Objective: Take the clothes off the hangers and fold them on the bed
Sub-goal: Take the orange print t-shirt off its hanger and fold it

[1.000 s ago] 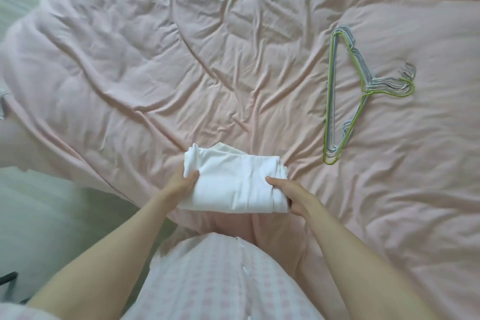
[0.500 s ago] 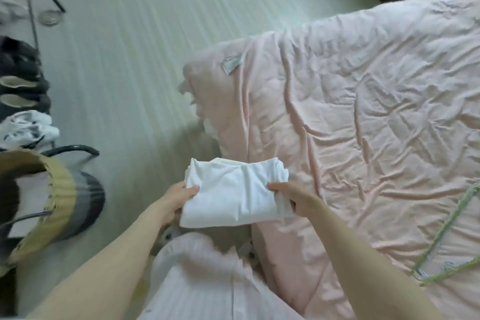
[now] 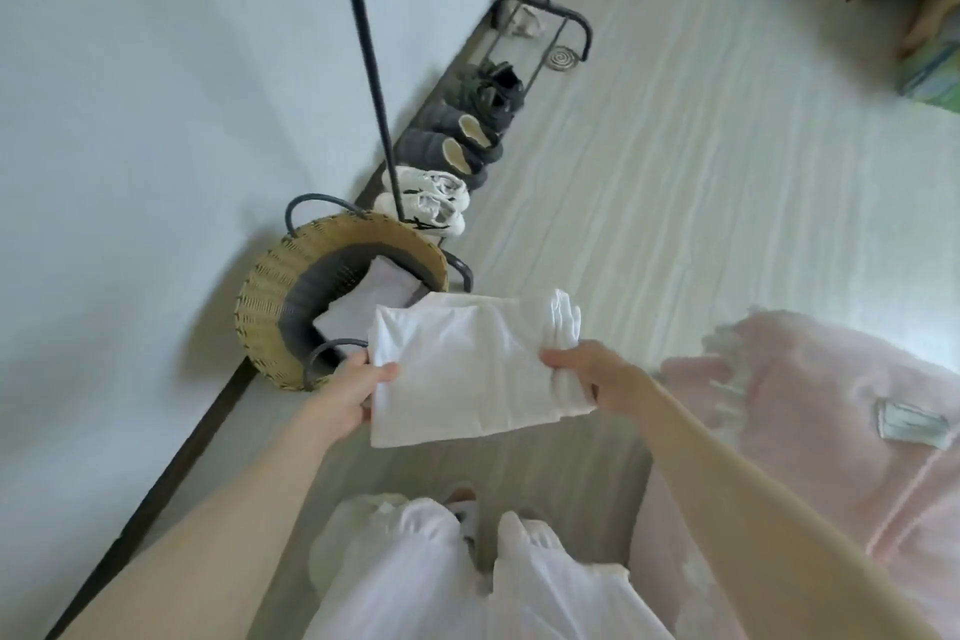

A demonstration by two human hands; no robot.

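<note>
The folded garment point(image 3: 467, 369) is plain white. The bed point(image 3: 831, 431) wears a pale pink cover with a white label point(image 3: 911, 425). The basket point(image 3: 270, 296) is tan wicker outside with a dark grey band inside its rim, and holds something white. The rack pole point(image 3: 363, 62) is black. Along the wall stand white sneakers point(image 3: 431, 203), dark grey slippers point(image 3: 447, 146) with cream insoles, and black shoes point(image 3: 493, 88). The floor point(image 3: 701, 146) is off-white with faint stripes; the wall point(image 3: 156, 68) is pale bluish white, edged by a dark baseboard point(image 3: 156, 483). The person's clothing point(image 3: 415, 577) is white.
</note>
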